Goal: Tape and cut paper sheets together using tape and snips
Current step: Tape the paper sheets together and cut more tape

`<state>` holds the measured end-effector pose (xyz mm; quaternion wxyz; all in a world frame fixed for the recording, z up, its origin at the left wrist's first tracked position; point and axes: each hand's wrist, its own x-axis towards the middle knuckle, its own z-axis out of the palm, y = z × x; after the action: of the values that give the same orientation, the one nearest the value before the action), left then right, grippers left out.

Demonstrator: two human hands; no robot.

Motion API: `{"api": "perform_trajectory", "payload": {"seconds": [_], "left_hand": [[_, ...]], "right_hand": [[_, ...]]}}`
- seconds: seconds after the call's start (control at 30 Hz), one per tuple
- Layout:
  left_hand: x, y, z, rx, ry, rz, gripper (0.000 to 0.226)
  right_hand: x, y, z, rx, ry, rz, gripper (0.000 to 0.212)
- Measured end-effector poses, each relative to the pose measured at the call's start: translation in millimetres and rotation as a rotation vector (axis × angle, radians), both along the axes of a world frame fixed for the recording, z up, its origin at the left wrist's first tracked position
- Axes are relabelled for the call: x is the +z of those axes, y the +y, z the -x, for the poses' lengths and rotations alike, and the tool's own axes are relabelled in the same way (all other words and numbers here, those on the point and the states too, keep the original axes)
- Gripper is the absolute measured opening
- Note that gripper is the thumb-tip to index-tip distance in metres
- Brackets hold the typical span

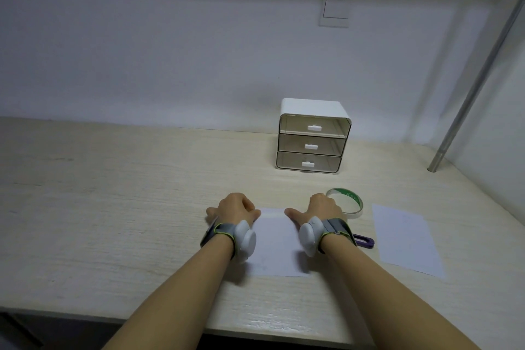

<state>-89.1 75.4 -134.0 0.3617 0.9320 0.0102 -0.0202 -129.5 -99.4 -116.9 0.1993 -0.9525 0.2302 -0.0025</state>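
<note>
A person's left hand (234, 207) and right hand (322, 207) rest on a white paper sheet (274, 247) on a pale wooden desk (113, 193) — fingers curled under, thumbs pointing inward, gripping nothing. A tape roll (347, 202) sits just beyond the right hand; a second sheet (406, 241) lies farther right — purple-handled snips (365, 241) between.

A pale wood-grain desk (113, 193) runs back to a plain white wall (170, 51) under dim, bluish light. Beyond the right hand (322, 207) stands a white three-drawer organiser (312, 136); above it a wall switch plate (336, 7), and far right a slanting metal pole (480, 77)
</note>
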Motion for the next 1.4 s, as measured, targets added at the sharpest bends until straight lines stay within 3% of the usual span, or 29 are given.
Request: {"api": "perform_trajectory", "payload": {"seconds": [0.23,0.33,0.47,0.63,0.83,1.0,1.2,1.4], "left_hand": [[0.1,3.5,9.4,0.043,-0.031,-0.080,0.024],[-0.9,-3.1,5.2,0.008,-0.115,-0.075,0.020],[9.1,-36.8,7.7,-0.160,-0.157,-0.070,0.020],[11.6,-78.6,8.4,-0.281,-0.097,-0.073,0.028],[4.6,-108.4,0.9,-0.365,-0.076,-0.050,0.052],[7.0,-112.9,-4.1,-0.412,-0.088,-0.014,0.046],[14.9,-108.7,-3.1,-0.315,-0.127,0.039,0.006],[22.9,-90.9,-3.4,-0.288,-0.097,0.051,0.018]], "right_hand": [[6.1,-16.3,5.6,0.116,-0.075,0.016,0.018],[15.4,-46.3,13.3,0.094,-0.103,0.004,0.022],[18.6,-81.0,25.9,0.088,0.020,0.019,0.038],[15.4,-94.6,26.8,0.146,0.070,0.081,0.026],[11.6,-100.2,27.1,0.250,-0.066,0.098,0.022],[11.3,-104.2,28.7,0.320,-0.180,-0.004,0.019],[10.0,-104.7,28.9,0.328,-0.238,-0.015,0.022],[9.2,-108.6,27.0,0.251,-0.204,0.004,0.021]]}}
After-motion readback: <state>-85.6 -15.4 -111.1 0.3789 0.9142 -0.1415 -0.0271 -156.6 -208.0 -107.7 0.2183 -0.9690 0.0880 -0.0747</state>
